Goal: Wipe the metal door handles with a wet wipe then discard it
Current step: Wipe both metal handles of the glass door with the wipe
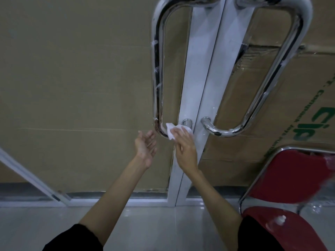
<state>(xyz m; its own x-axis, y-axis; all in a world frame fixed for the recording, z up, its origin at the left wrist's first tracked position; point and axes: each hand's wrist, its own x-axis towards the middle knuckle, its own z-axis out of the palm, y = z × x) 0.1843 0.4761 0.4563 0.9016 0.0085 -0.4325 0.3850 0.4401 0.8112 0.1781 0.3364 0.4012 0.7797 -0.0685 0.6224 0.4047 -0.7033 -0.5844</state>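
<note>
Two chrome U-shaped door handles hang on a double glass door. The left handle (157,69) has torn film stuck to its bar; the right handle (272,84) is shiny. My right hand (184,147) presses a white wet wipe (172,130) against the lower bend of the left handle, fingers laid over the wipe. My left hand (146,147) hovers just left of that bend, palm up, fingers relaxed and empty.
Cardboard sheets (72,78) cover the glass behind both doors. A red folding chair (290,178) with a metal frame stands at the right, close to my right arm; a small white bottle (277,221) lies on its seat. Pale tiled floor (126,223) below.
</note>
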